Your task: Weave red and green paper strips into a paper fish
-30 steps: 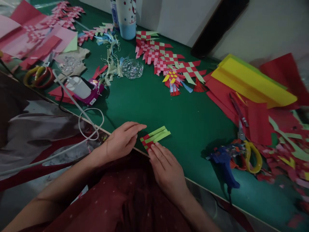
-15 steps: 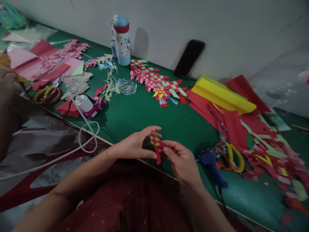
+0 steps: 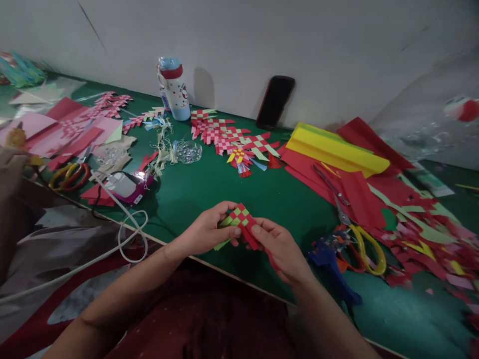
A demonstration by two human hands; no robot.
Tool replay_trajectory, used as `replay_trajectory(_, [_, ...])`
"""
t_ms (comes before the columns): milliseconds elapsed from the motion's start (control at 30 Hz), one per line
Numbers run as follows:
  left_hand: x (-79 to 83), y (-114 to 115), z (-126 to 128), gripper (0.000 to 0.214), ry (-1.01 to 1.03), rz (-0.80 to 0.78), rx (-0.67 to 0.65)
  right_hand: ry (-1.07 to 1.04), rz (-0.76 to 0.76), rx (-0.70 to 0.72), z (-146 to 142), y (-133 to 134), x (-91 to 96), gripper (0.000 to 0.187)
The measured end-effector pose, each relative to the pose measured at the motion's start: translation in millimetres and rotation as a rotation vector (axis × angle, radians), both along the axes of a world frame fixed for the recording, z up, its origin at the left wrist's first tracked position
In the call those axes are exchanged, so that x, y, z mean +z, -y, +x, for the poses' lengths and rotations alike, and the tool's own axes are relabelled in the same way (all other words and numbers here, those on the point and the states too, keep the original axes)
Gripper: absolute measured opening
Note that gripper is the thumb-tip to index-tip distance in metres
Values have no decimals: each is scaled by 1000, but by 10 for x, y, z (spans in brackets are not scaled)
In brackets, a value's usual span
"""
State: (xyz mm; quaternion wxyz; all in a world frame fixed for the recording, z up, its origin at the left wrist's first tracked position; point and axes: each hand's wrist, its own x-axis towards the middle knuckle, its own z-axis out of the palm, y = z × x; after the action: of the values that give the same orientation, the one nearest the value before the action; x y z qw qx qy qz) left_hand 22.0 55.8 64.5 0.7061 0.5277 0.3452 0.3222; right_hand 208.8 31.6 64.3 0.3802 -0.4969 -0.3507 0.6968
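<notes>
A small woven paper piece (image 3: 240, 217), checkered red and light green, is held between both hands just above the table's near edge. Thumb and fingers of my left hand (image 3: 204, 232) pinch its left side, where green strips stick out below. My right hand (image 3: 282, 247) grips the red strips on the right side, thumb on top. Finished-looking woven paper fish (image 3: 232, 137) in red, pink and green lie in a row beyond my hands, some with tassels. The undersides of the strips are hidden by my fingers.
To the right lie a blue glue gun (image 3: 331, 264), yellow-handled scissors (image 3: 370, 249), paper scraps (image 3: 419, 224) and yellow paper (image 3: 335, 149). A bottle (image 3: 175, 92) and phone (image 3: 276, 102) stand by the wall. A white cable (image 3: 129, 214) loops at left, near another person's hand (image 3: 11, 167).
My left hand has closed from a spread pose onto the woven piece. The piece is turned so its checkered face and green strips show more. The view has tilted up slightly.
</notes>
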Motion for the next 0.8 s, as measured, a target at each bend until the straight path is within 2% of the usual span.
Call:
replay_trajectory(100, [-6, -1, 11, 44, -84, 27, 24, 32, 26, 58, 0, -23, -38, 38])
replay_trajectory(267, [-20, -10, -2, 46, -232, 35, 72, 60, 0, 36, 2, -57, -84, 41])
replay_trajectory(467, [-64, -18, -34, 48, -161, 1, 54, 110, 14, 46, -23, -38, -124, 43])
replay_trajectory(567, [-81, -20, -60, 41, -141, -7, 37, 164, 73, 107, 12, -44, -158, 43])
replay_trajectory(733, [-64, 7, -93, 40, -300, 47, -29, 301, 206, 86, 118, -154, -93, 42])
replay_trajectory(800, [-32, 28, -83, 44, -372, 78, -47, 309, 216, 158, 106, -191, -37, 40])
